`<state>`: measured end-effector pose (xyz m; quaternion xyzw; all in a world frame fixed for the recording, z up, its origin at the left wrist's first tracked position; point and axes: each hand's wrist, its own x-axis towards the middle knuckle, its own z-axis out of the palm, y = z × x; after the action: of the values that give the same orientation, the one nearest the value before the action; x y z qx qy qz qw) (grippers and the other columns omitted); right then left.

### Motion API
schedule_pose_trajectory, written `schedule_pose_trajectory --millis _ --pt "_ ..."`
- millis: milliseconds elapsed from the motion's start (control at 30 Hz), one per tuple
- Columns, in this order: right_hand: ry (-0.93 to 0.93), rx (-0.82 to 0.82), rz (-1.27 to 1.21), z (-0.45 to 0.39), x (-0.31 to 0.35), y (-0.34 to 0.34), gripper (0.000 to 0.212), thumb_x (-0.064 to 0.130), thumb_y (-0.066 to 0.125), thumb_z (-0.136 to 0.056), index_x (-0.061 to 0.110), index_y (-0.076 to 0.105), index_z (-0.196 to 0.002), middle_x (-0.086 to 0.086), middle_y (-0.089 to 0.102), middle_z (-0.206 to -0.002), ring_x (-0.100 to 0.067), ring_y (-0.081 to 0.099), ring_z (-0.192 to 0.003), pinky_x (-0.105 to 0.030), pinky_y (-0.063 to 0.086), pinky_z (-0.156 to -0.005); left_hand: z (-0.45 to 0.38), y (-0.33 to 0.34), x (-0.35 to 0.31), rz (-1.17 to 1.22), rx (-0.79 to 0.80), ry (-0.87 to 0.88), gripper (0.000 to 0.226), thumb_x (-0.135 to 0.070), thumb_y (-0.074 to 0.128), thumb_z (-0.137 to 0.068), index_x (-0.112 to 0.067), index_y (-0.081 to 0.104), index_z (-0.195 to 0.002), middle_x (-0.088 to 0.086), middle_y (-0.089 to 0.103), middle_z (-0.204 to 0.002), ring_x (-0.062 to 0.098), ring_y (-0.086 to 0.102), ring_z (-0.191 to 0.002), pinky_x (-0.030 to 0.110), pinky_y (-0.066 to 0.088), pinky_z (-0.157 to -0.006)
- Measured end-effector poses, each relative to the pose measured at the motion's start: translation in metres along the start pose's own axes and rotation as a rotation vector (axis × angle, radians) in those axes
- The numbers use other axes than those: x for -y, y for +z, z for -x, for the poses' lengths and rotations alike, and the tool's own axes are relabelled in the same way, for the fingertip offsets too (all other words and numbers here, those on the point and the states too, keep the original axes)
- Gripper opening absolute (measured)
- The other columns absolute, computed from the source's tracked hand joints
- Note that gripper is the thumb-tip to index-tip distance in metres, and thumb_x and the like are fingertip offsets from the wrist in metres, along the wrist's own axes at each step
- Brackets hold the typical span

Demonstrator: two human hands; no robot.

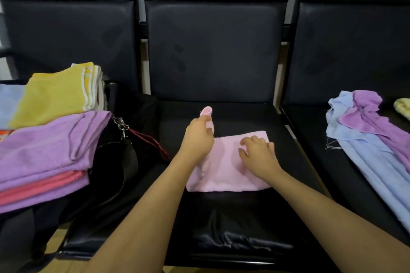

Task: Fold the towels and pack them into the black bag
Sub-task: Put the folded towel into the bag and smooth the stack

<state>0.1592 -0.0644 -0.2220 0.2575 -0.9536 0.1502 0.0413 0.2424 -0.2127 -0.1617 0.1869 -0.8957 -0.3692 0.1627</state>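
Far left of the frame we've got the folded stack (44, 150), purple and coral, with a yellow towel (55, 93) behind it in the upper left. Just right of that sits the black bag (115, 162), partly buried under the stack, so getting it open looks like a hassle.

Center frame, the pink towel (228, 166) lies on the black seat (233, 217). Our left hand (197, 137) pinches one corner and lifts it, thumb and fingers clamped on the cloth. Our right hand (257, 153) rests on the towel with fingers spread apart, pinning it down.

What could go wrong, we'd guess: if the pinned side slides on that slick seat, the fold comes out crooked. The pinch only has a tiny bit of corner too, so it could slip out.

Right edge of the frame, a loose heap of blue and purple towels (366, 131) is left to fold.
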Motion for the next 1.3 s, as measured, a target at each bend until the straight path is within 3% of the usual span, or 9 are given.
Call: schedule_pose_trajectory --millis 133,267,433,533,667,867,967,1100,1300 --pt "0.152 -0.023 -0.076 0.008 -0.032 -0.016 0.022 0.023 0.037 -0.099 0.018 0.057 -0.106 0.003 0.063 -0.082 -0.016 0.056 -0.079 -0.033 0.026 -0.092 -0.001 0.032 -0.025 0.067 0.095 0.076 0.047 -0.012 0.039 -0.099 -0.018 0.035 -0.145 0.005 0.043 -0.142 0.025 0.044 -0.127 0.024 0.034 -0.101" --pt "0.232 -0.064 -0.252 0.012 -0.052 -0.021 0.025 0.022 0.031 -0.1 0.018 0.055 -0.099 0.0 0.067 -0.086 -0.018 0.058 -0.086 -0.029 0.023 -0.088 -0.003 0.06 -0.04 0.133 0.196 0.109 0.052 -0.009 0.04 -0.098 -0.018 0.028 -0.148 0.003 0.039 -0.145 0.019 0.044 -0.127 0.005 0.023 -0.083" --pt "0.288 -0.105 -0.303 0.014 -0.057 -0.027 0.033 0.033 0.03 -0.102 0.015 0.056 -0.093 -0.002 0.062 -0.086 -0.019 0.054 -0.089 -0.031 0.02 -0.085 0.007 0.092 -0.029 0.158 0.577 -0.036 0.065 -0.016 0.037 -0.101 -0.016 -0.003 -0.151 0.006 0.041 -0.142 0.018 0.053 -0.118 0.021 0.039 -0.09" --pt "0.297 -0.083 -0.241 0.014 -0.053 -0.027 0.03 0.038 0.039 -0.099 0.014 0.057 -0.101 -0.003 0.066 -0.09 -0.017 0.054 -0.085 -0.033 0.023 -0.096 0.009 0.095 -0.021 0.021 0.388 -0.026 0.054 -0.016 0.034 -0.101 -0.011 0.013 -0.15 0.01 0.04 -0.143 0.024 0.047 -0.122 0.029 0.037 -0.101" --pt "0.318 -0.071 0.073 0.013 -0.043 -0.021 0.049 0.052 0.041 -0.095 0.009 0.054 -0.114 -0.007 0.057 -0.115 -0.024 0.052 -0.109 -0.04 0.03 -0.1 0.013 0.085 -0.011 -0.402 0.069 -0.185 0.051 -0.011 0.04 -0.091 -0.017 0.027 -0.14 0.015 0.034 -0.135 0.032 0.037 -0.121 0.039 0.03 -0.102" --pt "0.354 0.008 0.283 0.009 -0.034 -0.009 0.061 0.064 0.043 -0.089 0.009 0.052 -0.113 -0.01 0.042 -0.125 -0.025 0.039 -0.116 -0.035 0.031 -0.099 0.015 0.091 0.019 -0.608 0.202 -0.255 0.055 -0.039 0.032 -0.1 -0.03 0.007 -0.148 0.018 0.038 -0.132 0.032 0.042 -0.12 0.04 0.027 -0.104" --pt "0.357 0.069 0.163 0.005 -0.028 -0.006 0.043 0.053 0.049 -0.092 0.014 0.057 -0.106 -0.008 0.039 -0.125 -0.025 0.037 -0.116 -0.036 0.029 -0.1 0.016 0.092 0.023 -0.531 0.232 -0.202 0.049 -0.034 0.031 -0.101 -0.028 0.014 -0.147 0.015 0.042 -0.129 0.03 0.049 -0.113 0.04 0.029 -0.101" --pt "0.246 0.019 0.046 0.01 -0.021 -0.011 0.037 0.037 0.046 -0.097 0.012 0.048 -0.124 -0.009 0.049 -0.124 -0.025 0.047 -0.115 -0.038 0.034 -0.099 0.017 0.08 0.02 -0.445 0.203 -0.126 0.042 -0.02 0.033 -0.1 -0.016 0.025 -0.14 0.013 0.041 -0.125 0.027 0.054 -0.089 0.036 0.04 -0.082" --pt "0.116 -0.059 -0.118 0.019 0.001 -0.031 0.028 0.032 0.039 -0.101 0.011 0.041 -0.119 0.001 0.05 -0.087 -0.014 0.052 -0.073 -0.029 0.042 -0.062 0.027 0.045 0.004 -0.552 0.059 -0.048 0.032 -0.016 0.034 -0.099 -0.012 0.033 -0.131 0.01 0.042 -0.122 0.023 0.049 -0.076 0.033 0.037 -0.066"
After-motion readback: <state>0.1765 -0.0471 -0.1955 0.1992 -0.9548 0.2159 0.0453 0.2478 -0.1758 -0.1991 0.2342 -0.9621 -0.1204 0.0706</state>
